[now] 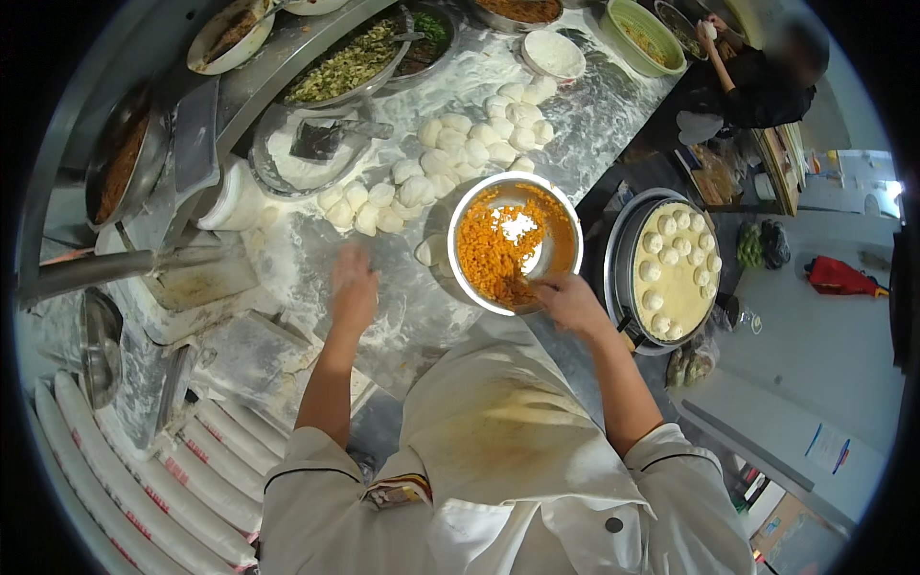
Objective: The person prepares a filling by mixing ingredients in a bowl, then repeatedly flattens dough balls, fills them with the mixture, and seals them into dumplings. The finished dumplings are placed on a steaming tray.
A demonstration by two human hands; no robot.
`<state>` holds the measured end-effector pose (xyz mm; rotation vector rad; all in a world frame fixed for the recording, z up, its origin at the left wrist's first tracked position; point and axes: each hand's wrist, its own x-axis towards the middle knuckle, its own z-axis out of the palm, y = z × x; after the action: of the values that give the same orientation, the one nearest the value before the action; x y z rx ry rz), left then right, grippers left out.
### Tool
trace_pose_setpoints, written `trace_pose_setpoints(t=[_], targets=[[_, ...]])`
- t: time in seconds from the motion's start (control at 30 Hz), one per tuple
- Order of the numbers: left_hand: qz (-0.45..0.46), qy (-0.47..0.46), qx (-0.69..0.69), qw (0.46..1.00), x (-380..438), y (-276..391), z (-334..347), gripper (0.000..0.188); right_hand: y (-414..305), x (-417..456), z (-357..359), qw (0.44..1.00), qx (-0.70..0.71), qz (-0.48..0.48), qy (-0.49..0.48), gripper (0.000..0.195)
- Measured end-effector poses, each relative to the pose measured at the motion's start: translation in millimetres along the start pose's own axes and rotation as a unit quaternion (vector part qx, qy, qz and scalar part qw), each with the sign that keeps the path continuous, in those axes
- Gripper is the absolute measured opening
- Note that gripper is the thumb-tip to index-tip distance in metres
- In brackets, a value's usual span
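Observation:
My left hand (353,287) is blurred by motion over the floured metal worktop (402,309), just below a cluster of pale dough pieces (381,205). Nothing shows in it, and its fingers look extended. At the lower right rim of a round metal bowl (566,244) is my right hand (575,305), its fingers curled and reaching inside. Whether they grip a utensil there is unclear. Orange, finely chopped filling (478,248) lies against the bowl's left side and bottom, with bare shiny metal showing through. One or two dough pieces (431,250) sit partly hidden beside the bowl.
Right of the worktop stands a round steamer tray (672,287) with several filled buns. A flour bowl (309,162) holds a scraper (316,140). Beyond are a bowl of chopped greens (352,61) and a green basket (643,39). Another person (769,86) works at far right.

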<state>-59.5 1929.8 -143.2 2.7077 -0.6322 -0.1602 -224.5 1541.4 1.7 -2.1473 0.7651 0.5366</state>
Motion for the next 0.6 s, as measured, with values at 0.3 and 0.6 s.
trace_pose_setpoints(t=[0.3, 0.6], targets=[[-0.072, 0.044, 0.068, 0.994, 5.0, 29.0, 5.7, 0.076, 12.2, -2.9, 32.3, 0.973, 0.017, -0.137, 0.185, 0.031], [-0.047, -0.104, -0.137, 0.984, -3.4, -13.3, -63.5, 0.067, 17.5, -9.0, 5.8, 0.991, 0.024, -0.086, 0.102, 0.033]])
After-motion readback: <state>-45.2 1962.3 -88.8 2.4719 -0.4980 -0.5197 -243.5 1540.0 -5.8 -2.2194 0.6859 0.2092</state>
